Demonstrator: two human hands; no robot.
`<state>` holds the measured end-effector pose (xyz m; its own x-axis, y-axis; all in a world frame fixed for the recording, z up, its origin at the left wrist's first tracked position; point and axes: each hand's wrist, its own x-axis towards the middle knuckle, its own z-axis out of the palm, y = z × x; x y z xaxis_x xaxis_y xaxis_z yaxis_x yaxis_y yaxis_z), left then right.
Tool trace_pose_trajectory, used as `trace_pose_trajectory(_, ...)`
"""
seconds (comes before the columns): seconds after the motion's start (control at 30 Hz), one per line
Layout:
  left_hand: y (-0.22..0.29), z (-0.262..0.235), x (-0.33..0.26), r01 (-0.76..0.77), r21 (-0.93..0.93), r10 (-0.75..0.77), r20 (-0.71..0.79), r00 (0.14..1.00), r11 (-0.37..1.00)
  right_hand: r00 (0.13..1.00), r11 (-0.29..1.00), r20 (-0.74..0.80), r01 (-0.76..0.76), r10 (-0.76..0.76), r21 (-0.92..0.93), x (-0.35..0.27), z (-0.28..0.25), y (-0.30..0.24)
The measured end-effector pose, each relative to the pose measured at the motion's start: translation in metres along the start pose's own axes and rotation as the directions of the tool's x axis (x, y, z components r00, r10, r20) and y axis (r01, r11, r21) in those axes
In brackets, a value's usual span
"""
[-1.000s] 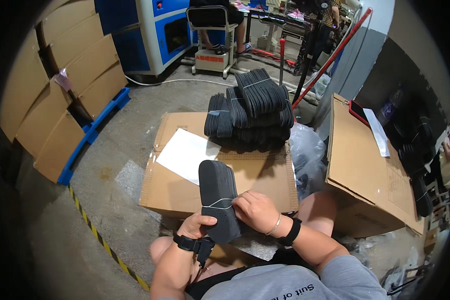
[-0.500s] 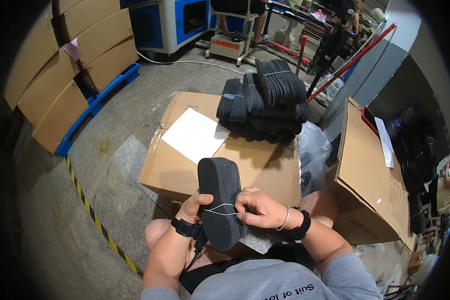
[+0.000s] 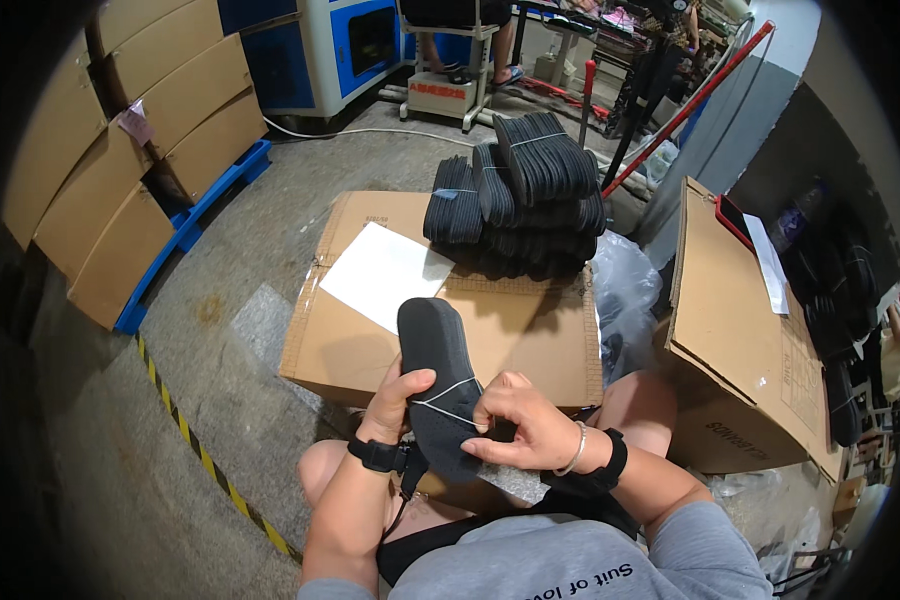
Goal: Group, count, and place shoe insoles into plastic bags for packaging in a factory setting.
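Note:
A stack of dark grey shoe insoles (image 3: 440,380) stands on edge over my lap, bound across the middle by a thin white string (image 3: 448,398). My left hand (image 3: 398,400) grips the stack from the left, thumb on its face. My right hand (image 3: 522,432) holds its lower right side, fingertips pinching at the string. Both wrists wear black straps. On the closed cardboard box (image 3: 530,335) in front of me lies a white sheet of paper (image 3: 385,272), and behind it a pile of tied insole bundles (image 3: 520,205).
An open cardboard box (image 3: 740,330) stands at my right beside clear plastic bags (image 3: 625,290). Flat cartons (image 3: 120,160) lean on a blue pallet (image 3: 195,220) at left. A yellow-black floor stripe (image 3: 200,455) runs diagonally. Blue machines, a white stool and a red pole are at the back.
My head has shifted, so the view moved. The insole stack stays in both hands; my right fingers have slid down to the string on its lower side.

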<state>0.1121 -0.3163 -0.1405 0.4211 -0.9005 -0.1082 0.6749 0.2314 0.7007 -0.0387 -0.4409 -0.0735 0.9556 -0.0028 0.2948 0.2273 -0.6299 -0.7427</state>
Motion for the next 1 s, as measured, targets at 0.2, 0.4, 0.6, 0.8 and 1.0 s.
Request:
trace_pose_trajectory(0.2, -0.005, -0.015, 0.012, -0.144, 0.046, 0.149, -0.127, 0.981, 0.988, 1.0, 0.989, 0.005, 0.029, -0.029, -0.148, 0.009, 0.011, -0.004)
trace_pose_trajectory(0.4, 0.005, -0.017, 0.018, -0.258, 0.088, 0.272, -0.254, 0.928, 0.962, 1.0, 0.977, -0.002, 0.008, -0.008, -0.211, 0.003, 0.027, 0.0)
trace_pose_trajectory(0.6, 0.01, -0.018, 0.019, -0.32, 0.065, 0.326, -0.248, 0.912, 0.945, 0.997, 0.978, -0.06, -0.056, 0.045, -0.199, -0.016, 0.024, 0.02)
trace_pose_trajectory(0.8, 0.007, -0.017, 0.017, -0.301, 0.006, 0.291, -0.265, 0.919, 0.954, 0.993, 0.982, -0.107, -0.076, 0.058, -0.171, -0.023, 0.042, 0.009)
trace_pose_trajectory(1.0, 0.005, -0.019, 0.018, -0.275, 0.002, 0.259, -0.342, 0.903, 0.962, 0.987, 0.987, -0.134, -0.11, 0.094, -0.119, -0.033, 0.061, 0.008)
